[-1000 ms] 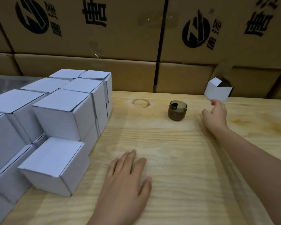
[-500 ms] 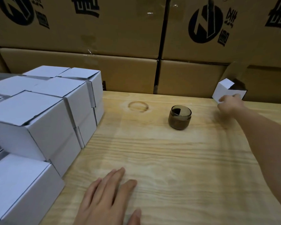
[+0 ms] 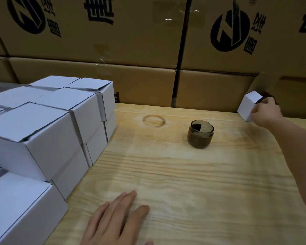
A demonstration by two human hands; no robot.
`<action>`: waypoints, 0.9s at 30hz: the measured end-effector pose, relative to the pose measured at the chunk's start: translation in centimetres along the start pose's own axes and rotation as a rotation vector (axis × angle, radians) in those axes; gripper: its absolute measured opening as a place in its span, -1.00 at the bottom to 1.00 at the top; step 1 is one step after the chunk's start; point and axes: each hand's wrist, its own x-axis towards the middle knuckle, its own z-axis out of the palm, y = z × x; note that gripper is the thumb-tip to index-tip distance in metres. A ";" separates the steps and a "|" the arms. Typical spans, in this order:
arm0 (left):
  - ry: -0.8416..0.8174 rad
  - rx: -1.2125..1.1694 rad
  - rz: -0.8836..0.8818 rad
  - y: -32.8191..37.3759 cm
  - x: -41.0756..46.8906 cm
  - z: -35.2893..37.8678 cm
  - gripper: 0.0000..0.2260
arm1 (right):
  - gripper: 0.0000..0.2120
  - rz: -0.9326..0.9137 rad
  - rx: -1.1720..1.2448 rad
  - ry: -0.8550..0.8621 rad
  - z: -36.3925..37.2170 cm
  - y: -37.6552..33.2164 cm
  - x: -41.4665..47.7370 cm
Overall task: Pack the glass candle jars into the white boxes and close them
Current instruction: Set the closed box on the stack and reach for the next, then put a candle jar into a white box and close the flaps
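A person's right hand point(image 3: 266, 113) reaches behind and well to the right of a brown glass candle jar point(image 3: 200, 134). Its fingers are curled over the near top edge of a single white box point(image 3: 246, 107) that sits close against the brown cartons point(image 3: 131, 41) walling off the space behind the jar. The grip looks like a pinch meant to drag or lift the box toward the jar, though the hand itself hides how much of the box the fingers enclose. The jar stands upright and uncovered on the wooden tabletop point(image 3: 184, 183), well apart from both hands and touching nothing. It seems to be parked there so that a box can be brought to it. In front of the jar and to its left, the left hand point(image 3: 113, 221) lies palm down on the wood, fingers point(image 3: 125, 200) straight and nearly together, holding nothing, apparently bracing the person through the long reach. Farther left of the jar, a stack of closed white boxes point(image 3: 51, 129) rises in tiers, likely finished work kept out of the packing spot. A brown ring stain point(image 3: 154, 121) marks the wood near the jar's left. By this reading, the jar is not yet boxed.
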 end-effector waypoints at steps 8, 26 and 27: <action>-0.126 -0.126 -0.073 -0.4 -0.4 -0.3 -0.57 | -0.65 -0.140 -0.092 0.089 -1.1 -0.7 -4.6; -0.260 -0.395 -0.179 -0.7 -0.7 -0.8 -0.30 | -0.79 -0.155 0.222 0.249 -3.8 -9.6 -32.6; -0.259 -0.447 -0.196 -0.7 -0.6 -0.9 -0.23 | -0.79 -0.174 0.236 0.241 -3.8 -10.7 -33.8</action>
